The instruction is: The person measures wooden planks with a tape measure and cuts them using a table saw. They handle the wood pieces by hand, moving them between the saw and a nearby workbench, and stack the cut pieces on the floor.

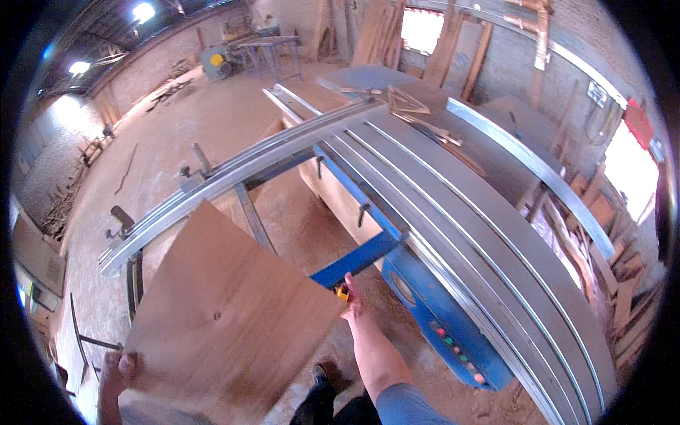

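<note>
A square sheet of plywood [227, 312] with a small dark knot is tilted in front of me, left of centre. At its lower left edge my left hand [117, 372] grips it, thumb on the upper face. My right hand [353, 301] is closed around a small yellow-and-black object [343, 292] beside the board's right corner, thumb pointing up. Its other fingers are mostly hidden, so I cannot tell whether they also touch the board. Just beyond that hand is the blue crossbar [358, 258] of a sliding table saw [460, 212].
A long aluminium fence [234, 170] with clamps crosses beyond the board. Coloured buttons line the saw's blue side panel [453, 340]. A metal straightedge [531, 170] extends along the right. Wood offcuts [627, 290] are piled by the right wall; a green machine [216, 62] stands far back.
</note>
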`<state>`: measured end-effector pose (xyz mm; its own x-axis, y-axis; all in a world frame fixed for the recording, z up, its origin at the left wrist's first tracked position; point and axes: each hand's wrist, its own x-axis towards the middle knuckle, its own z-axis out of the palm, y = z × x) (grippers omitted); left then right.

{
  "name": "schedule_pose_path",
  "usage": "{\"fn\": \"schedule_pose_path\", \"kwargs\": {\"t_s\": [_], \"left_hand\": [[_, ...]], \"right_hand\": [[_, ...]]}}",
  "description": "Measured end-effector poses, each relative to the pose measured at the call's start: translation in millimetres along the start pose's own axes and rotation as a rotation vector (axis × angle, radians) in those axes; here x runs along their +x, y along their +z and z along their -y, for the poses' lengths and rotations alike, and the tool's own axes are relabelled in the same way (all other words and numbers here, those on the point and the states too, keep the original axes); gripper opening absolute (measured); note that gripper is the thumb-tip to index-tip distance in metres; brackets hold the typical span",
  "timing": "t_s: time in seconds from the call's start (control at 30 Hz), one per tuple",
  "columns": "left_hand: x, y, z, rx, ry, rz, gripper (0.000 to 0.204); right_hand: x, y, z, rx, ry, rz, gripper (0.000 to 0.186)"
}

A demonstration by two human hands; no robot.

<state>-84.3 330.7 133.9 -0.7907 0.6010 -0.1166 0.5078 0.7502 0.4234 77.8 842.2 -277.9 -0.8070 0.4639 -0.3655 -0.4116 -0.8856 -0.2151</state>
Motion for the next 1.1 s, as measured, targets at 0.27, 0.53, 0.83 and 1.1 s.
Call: {"fn": "schedule_pose_path", "kwargs": {"t_s": [0.27,0.53,0.83,1.1], "left_hand": [[-96,57,15,-0.233,-0.416,0.159,0.072],[-106,59,59,-0.144,-0.521,0.117,0.034],[28,40,54,-0.096,-0.363,0.042,0.040],[179,20,-7,0.057,-0.126,0.089,0.047]], "right_hand": [[-6,7,-2,0.045,0.178,0.036,0.046],[-12,6,-5,0.040,0.098,-0.025,0.047],[-28,11,-16,0.069,0.037,-0.028,0.044],[-62,-7,-8,-0.028,0.350,-0.185,0.055]]}}
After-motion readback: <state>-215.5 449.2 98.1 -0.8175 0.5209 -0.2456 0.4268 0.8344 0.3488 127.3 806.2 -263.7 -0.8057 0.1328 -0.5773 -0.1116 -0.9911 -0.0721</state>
